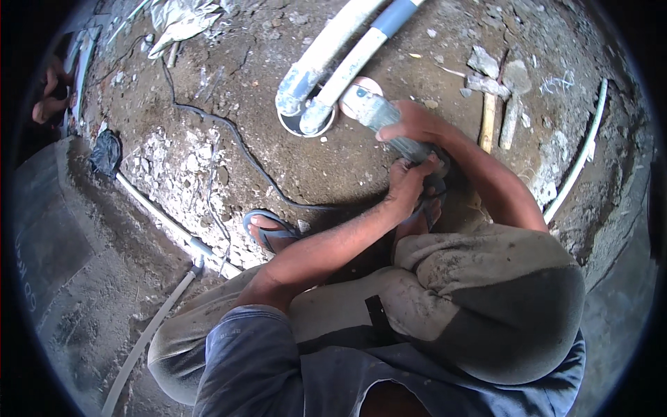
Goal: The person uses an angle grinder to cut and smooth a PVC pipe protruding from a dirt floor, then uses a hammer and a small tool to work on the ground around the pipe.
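Both my hands grip a dusty grey angle grinder (375,111). My right hand (415,124) is wrapped over its body, thumb on top. Farther back along the tool, my left hand (408,179) is closed around the rear end. The round, pale disc (367,85) at the grinder's head is beside a thin white pipe (347,73); I cannot tell whether they touch. That pipe and a thicker white pipe (323,52) run down into a round, white-rimmed pipe opening (326,131) in the dirt. A dark cord (260,170) curves across the ground toward the grinder's rear.
A hammer (489,115) with a wooden handle lies among stones at right. A thin white pipe (580,160) stands out along the right side. More pipe (156,212) crosses at left by a black plastic bag (106,151). Another person's hand (50,108) shows at far left.
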`<state>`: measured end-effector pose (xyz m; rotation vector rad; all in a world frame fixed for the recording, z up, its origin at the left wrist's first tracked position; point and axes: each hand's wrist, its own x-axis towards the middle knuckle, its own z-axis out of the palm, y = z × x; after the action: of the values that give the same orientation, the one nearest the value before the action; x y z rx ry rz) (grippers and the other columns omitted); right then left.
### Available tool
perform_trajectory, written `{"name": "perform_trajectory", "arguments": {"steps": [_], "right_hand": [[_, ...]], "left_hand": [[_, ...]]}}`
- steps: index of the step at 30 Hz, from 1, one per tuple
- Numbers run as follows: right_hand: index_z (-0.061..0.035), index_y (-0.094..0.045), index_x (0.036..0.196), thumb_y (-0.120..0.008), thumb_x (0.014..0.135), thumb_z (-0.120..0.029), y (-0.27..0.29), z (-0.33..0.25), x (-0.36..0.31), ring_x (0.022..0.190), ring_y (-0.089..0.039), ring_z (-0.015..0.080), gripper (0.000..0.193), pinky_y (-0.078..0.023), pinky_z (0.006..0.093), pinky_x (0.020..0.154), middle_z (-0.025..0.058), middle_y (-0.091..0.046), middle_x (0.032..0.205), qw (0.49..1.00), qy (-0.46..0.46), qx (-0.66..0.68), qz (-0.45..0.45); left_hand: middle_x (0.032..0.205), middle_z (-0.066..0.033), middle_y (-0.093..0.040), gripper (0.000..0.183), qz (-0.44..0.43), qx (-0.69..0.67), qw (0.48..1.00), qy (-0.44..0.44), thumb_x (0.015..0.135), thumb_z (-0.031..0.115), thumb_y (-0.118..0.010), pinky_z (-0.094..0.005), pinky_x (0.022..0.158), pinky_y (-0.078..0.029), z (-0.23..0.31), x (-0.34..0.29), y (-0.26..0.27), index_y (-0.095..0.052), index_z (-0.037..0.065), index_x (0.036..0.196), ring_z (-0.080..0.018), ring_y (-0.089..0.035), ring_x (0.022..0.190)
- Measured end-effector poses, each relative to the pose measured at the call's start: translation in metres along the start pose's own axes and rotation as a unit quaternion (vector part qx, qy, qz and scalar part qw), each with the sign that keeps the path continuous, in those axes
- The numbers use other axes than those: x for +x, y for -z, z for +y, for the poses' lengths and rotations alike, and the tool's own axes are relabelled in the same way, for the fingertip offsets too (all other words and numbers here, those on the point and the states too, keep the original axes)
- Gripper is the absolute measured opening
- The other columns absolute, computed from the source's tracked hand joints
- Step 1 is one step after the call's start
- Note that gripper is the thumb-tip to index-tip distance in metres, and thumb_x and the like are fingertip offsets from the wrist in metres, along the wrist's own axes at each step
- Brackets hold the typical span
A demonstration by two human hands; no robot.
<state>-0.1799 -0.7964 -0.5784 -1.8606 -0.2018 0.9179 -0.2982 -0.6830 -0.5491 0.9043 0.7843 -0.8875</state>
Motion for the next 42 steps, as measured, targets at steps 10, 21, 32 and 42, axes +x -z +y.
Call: {"name": "perform_trajectory", "arguments": {"steps": [10,21,32,42], "right_hand": [[0.0005,-0.072,0.118,-0.085,0.077,-0.031,0.023,-0.011,-0.006,0.097,-0.069,0.0229,0.054,-0.053,0.0392,0.090,0.0127,-0.076,0.105,0.994,-0.101,0.023,0.031],[0.0030,-0.068,0.128,-0.086,0.075,-0.032,0.043,-0.027,0.024,0.106,-0.071,0.0274,0.066,-0.053,0.0392,0.097,0.0188,-0.076,0.112,0.991,-0.135,-0.021,0.000],[0.0045,-0.070,0.117,-0.086,0.070,-0.040,0.053,0.003,0.035,0.096,-0.074,0.0293,0.067,-0.055,0.0421,0.092,0.0199,-0.078,0.104,0.995,-0.048,-0.075,-0.045],[0.0051,-0.072,0.110,-0.085,0.070,-0.040,0.049,0.015,0.039,0.083,-0.074,0.0302,0.062,-0.056,0.0422,0.079,0.0206,-0.077,0.094,0.994,0.028,-0.094,-0.038]], "left_hand": [[0.096,-0.0020,-0.074,0.023,-0.048,0.050,0.984,-0.166,0.095,0.022,-0.078,-0.0301,0.078,-0.051,-0.008,0.024,-0.004,-0.074,0.002,0.106,-0.0097,-0.065,0.087],[0.114,-0.0050,-0.073,0.030,-0.054,-0.016,0.984,-0.168,0.098,0.018,-0.075,-0.0308,0.095,-0.053,0.018,0.037,-0.011,-0.069,0.002,0.122,-0.0126,-0.067,0.105],[0.111,-0.0038,-0.071,0.032,-0.021,0.078,0.991,-0.106,0.099,0.020,-0.075,-0.0283,0.088,-0.052,0.002,0.049,-0.015,-0.070,0.000,0.124,-0.0109,-0.064,0.103],[0.115,-0.0040,-0.070,0.023,-0.006,0.015,0.995,-0.094,0.102,0.020,-0.073,-0.0374,0.096,-0.052,0.007,0.045,-0.025,-0.069,0.005,0.119,-0.0159,-0.064,0.108]]}}
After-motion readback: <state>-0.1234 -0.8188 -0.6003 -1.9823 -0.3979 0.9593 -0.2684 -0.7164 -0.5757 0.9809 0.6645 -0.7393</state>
